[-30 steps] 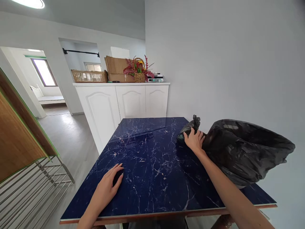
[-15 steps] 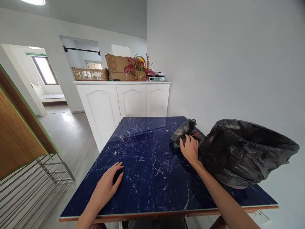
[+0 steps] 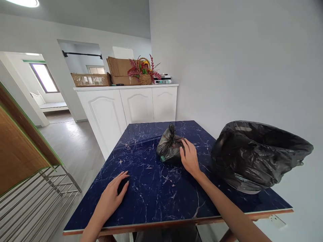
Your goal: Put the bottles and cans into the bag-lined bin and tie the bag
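Observation:
A small black plastic bag [image 3: 168, 148], bunched and knotted at its top, stands on the blue marble-patterned table [image 3: 151, 198] near its middle. Something greenish shows through its lower left side. My right hand [image 3: 189, 158] lies against the right side of this bag with fingers extended, not wrapped round it. To the right of that hand sits a bin-shaped container lined with a large black bag [image 3: 259, 164], its mouth wide. Resting on the table at the left front, my left hand [image 3: 112, 196] has thumb and fingers apart and holds nothing.
Behind the table stands a white cabinet [image 3: 136, 107] bearing cardboard boxes [image 3: 92, 80], a flower basket [image 3: 145, 79] and a clear bottle [image 3: 165, 81]. A metal rack [image 3: 60, 188] with a wooden board [image 3: 20, 151] is at the left. A plain wall [image 3: 227, 67] borders the right side.
The small knotted bag has moved left, away from the lined bin, with my right hand beside it. My right hand has shifted left too. My left hand stays in place; the camera view turned slightly.

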Tool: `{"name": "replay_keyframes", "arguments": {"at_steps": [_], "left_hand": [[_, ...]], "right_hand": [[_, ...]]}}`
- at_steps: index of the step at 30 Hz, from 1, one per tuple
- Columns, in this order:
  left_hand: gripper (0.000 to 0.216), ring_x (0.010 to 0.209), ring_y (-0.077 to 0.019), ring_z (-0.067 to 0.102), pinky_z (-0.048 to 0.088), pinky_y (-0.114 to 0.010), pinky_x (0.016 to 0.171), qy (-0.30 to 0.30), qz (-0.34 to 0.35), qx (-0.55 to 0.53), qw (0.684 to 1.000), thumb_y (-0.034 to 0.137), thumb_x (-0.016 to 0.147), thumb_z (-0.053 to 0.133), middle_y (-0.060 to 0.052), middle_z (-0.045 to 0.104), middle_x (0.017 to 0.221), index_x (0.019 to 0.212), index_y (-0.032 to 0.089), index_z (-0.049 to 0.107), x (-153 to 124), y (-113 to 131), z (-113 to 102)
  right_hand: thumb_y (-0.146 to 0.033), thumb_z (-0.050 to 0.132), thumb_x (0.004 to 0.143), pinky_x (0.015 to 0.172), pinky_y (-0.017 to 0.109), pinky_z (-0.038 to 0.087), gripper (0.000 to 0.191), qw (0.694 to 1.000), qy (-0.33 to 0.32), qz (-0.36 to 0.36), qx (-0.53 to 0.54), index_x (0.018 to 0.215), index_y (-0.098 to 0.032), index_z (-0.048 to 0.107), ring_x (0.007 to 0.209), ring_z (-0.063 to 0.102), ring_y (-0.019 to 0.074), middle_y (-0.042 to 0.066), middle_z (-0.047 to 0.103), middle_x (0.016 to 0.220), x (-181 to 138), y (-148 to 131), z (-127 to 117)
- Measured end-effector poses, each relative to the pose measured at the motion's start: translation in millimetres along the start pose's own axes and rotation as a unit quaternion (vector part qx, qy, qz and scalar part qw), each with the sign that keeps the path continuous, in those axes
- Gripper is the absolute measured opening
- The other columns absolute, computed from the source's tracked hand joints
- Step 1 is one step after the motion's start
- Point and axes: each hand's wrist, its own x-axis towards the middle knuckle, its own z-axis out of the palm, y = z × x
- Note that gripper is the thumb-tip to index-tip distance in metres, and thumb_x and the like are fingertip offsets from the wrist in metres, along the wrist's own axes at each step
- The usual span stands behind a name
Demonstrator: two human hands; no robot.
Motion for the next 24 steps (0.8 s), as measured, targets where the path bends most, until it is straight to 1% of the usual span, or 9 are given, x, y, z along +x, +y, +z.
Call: {"name": "replay_keyframes", "arguments": {"at_steps": [3, 5, 8, 11, 14, 16, 17, 21, 24], "left_hand": [[0.045, 0.143, -0.0307, 0.061, 0.051, -0.053, 0.119, 0.002, 0.006, -0.003, 1.0, 0.059, 0.105, 0.048, -0.004, 0.068, 0.15, 0.132, 0.03, 0.069, -0.3, -0.4, 0.0], [0.045, 0.142, -0.0308, 0.061, 0.051, -0.053, 0.119, 0.007, 0.008, -0.002, 1.0, 0.059, 0.105, 0.049, -0.004, 0.068, 0.15, 0.132, 0.03, 0.069, -0.1, -1.0, 0.3], [0.045, 0.141, -0.0311, 0.063, 0.051, -0.053, 0.119, 0.011, 0.007, 0.001, 1.0, 0.059, 0.104, 0.05, -0.004, 0.069, 0.149, 0.131, 0.029, 0.07, 0.5, -1.4, 0.6], [0.045, 0.141, -0.031, 0.063, 0.051, -0.052, 0.119, 0.014, 0.009, 0.0, 1.0, 0.058, 0.104, 0.05, -0.005, 0.069, 0.148, 0.131, 0.029, 0.07, 0.7, -1.2, 0.6], [0.044, 0.14, -0.0307, 0.063, 0.052, -0.051, 0.119, 0.019, 0.013, -0.002, 1.0, 0.058, 0.104, 0.05, -0.004, 0.07, 0.147, 0.13, 0.029, 0.07, 0.7, -1.0, 0.7], [0.044, 0.139, -0.0305, 0.064, 0.052, -0.051, 0.119, 0.02, 0.014, -0.002, 1.0, 0.058, 0.104, 0.051, -0.005, 0.07, 0.146, 0.13, 0.029, 0.07, 0.8, -1.2, 1.0], [0.044, 0.139, -0.0305, 0.064, 0.052, -0.051, 0.119, 0.019, 0.015, -0.002, 1.0, 0.058, 0.104, 0.051, -0.005, 0.07, 0.146, 0.13, 0.029, 0.07, 0.9, -1.4, 1.1], [0.043, 0.141, -0.0308, 0.063, 0.051, -0.053, 0.12, 0.016, 0.021, 0.005, 1.0, 0.058, 0.104, 0.05, -0.005, 0.07, 0.147, 0.13, 0.029, 0.069, 0.8, -1.9, 1.6], [0.044, 0.141, -0.0307, 0.062, 0.05, -0.054, 0.12, 0.012, 0.022, 0.01, 1.0, 0.058, 0.104, 0.049, -0.004, 0.069, 0.149, 0.131, 0.029, 0.069, 0.5, -0.5, 0.8]], "right_hand": [[-0.057, 0.023, 0.112, 0.124, 0.061, 0.036, 0.067, 0.997, 0.017, 0.078, 0.017, 0.164, -0.017, 0.041, 0.156, 0.039, 0.0361, 0.02, 0.043, 0.167, 0.2, 15.7, 3.2], [-0.06, 0.022, 0.112, 0.122, 0.057, 0.041, 0.07, 0.994, 0.012, 0.101, 0.032, 0.163, -0.016, 0.043, 0.152, 0.045, 0.035, 0.021, 0.048, 0.163, -0.1, 21.9, 5.1], [-0.06, 0.025, 0.111, 0.119, 0.051, 0.046, 0.068, 0.993, -0.001, 0.102, 0.055, 0.159, -0.018, 0.048, 0.146, 0.053, 0.0317, 0.019, 0.056, 0.157, -0.8, 22.1, 5.2], [-0.058, 0.029, 0.111, 0.114, 0.05, 0.049, 0.063, 0.993, -0.013, 0.085, 0.077, 0.154, -0.019, 0.054, 0.138, 0.059, 0.0306, 0.017, 0.063, 0.148, -1.9, 17.4, 3.6], [-0.054, 0.028, 0.112, 0.103, 0.048, 0.055, 0.058, 0.993, -0.026, 0.071, 0.096, 0.15, -0.02, 0.056, 0.118, 0.071, 0.0292, 0.014, 0.075, 0.127, -3.1, 13.6, 2.8], [-0.051, 0.029, 0.113, 0.097, 0.046, 0.057, 0.055, 0.992, -0.028, 0.063, 0.105, 0.149, -0.02, 0.057, 0.106, 0.074, 0.0281, 0.012, 0.079, 0.115, -3.3, 11.7, 2.5], [-0.05, 0.03, 0.113, 0.096, 0.045, 0.058, 0.054, 0.992, -0.026, 0.06, 0.108, 0.148, -0.02, 0.057, 0.104, 0.075, 0.0278, 0.012, 0.079, 0.114, -3.0, 10.6, 2.3], [-0.049, 0.036, 0.111, 0.099, 0.047, 0.057, 0.051, 0.993, -0.007, 0.039, 0.113, 0.145, -0.019, 0.058, 0.113, 0.071, 0.0289, 0.016, 0.073, 0.128, -0.9, 3.5, -0.4], [-0.047, 0.041, 0.11, 0.111, 0.052, 0.052, 0.046, 0.993, -0.013, 0.002, 0.118, 0.141, -0.021, 0.063, 0.13, 0.063, 0.0304, 0.016, 0.067, 0.141, -0.3, -3.6, -2.9]]}}
